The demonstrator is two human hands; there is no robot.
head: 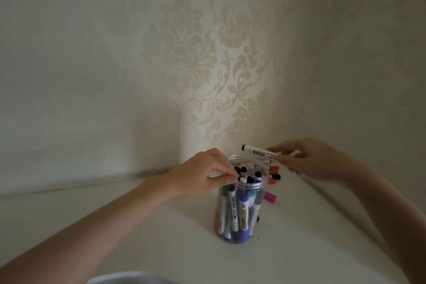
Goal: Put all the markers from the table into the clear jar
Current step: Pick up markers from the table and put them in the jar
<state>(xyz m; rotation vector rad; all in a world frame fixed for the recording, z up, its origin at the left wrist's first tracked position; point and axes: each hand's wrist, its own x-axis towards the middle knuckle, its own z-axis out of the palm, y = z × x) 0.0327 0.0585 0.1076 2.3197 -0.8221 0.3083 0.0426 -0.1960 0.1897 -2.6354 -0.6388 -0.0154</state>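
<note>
- Your right hand [309, 159] pinches one marker [259, 151] between thumb and fingers [280, 148]. The marker lies nearly level, its dark cap pointing away from the fingers toward the jar side, above and just behind the rim.
- Your left hand [207, 173] rests on the near rim of the clear jar [237, 210]. Its fingers curl closed at the mouth, touching the marker tops there; whether they grip a marker or only the rim cannot be told.
- Handling: judge the marker light, rigid and smooth-barrelled. It is held near the tail end, so the capped end may swing; a hold closer to mid-barrel would give better control when you tip it upright.
- Jar contents: many markers stand upright and crowded, with black, white and blue caps close to the rim. Free space appears limited, so aim for a gap between caps.
- The jar is probably light plastic; keep it steadied while inserting.
- Loose markers [273, 174] remain on the table [161, 226], below your right-hand fingers and just behind the jar, plus a pink one [270, 196] beside it.
</note>
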